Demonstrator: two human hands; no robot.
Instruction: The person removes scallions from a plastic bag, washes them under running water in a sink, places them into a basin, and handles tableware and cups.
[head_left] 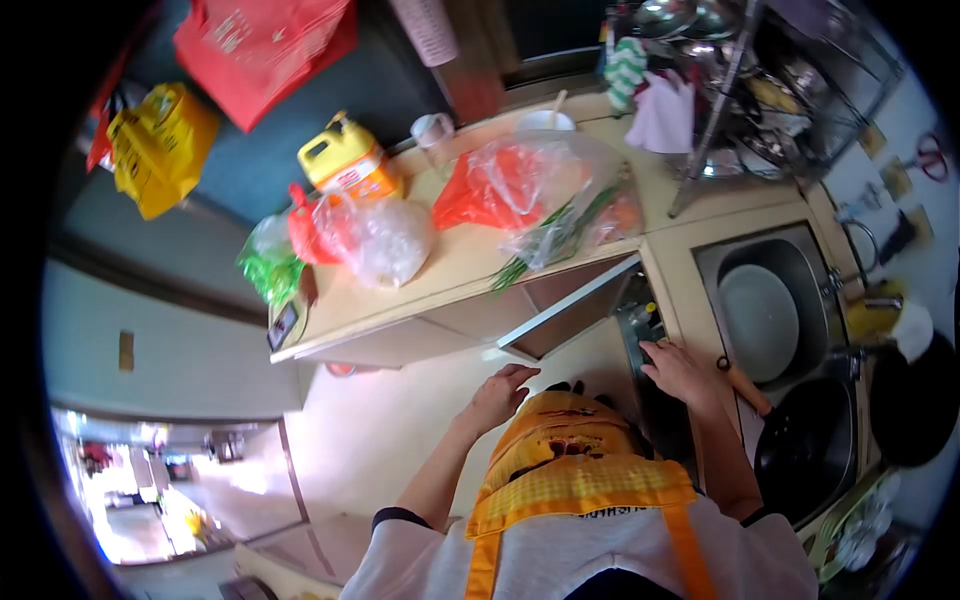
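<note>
My left hand (500, 397) hangs in the air in front of the orange apron (570, 440), its fingers apart and holding nothing. My right hand (675, 372) reaches over the opened cabinet below the counter edge, fingers spread, with nothing visible in it. Beside that hand, a cabinet door (570, 312) stands swung out, and bottles (645, 312) show inside. The wok's wooden handle (748, 390) lies just right of my right wrist. The inside of the cabinet is dark and partly hidden by my forearm.
Plastic bags (385, 240), green stalks (560, 240) and a yellow jug (350, 160) sit on the counter (450, 290). At right are a sink with a basin (758, 322), a black wok (805, 450) and a dish rack (735, 90).
</note>
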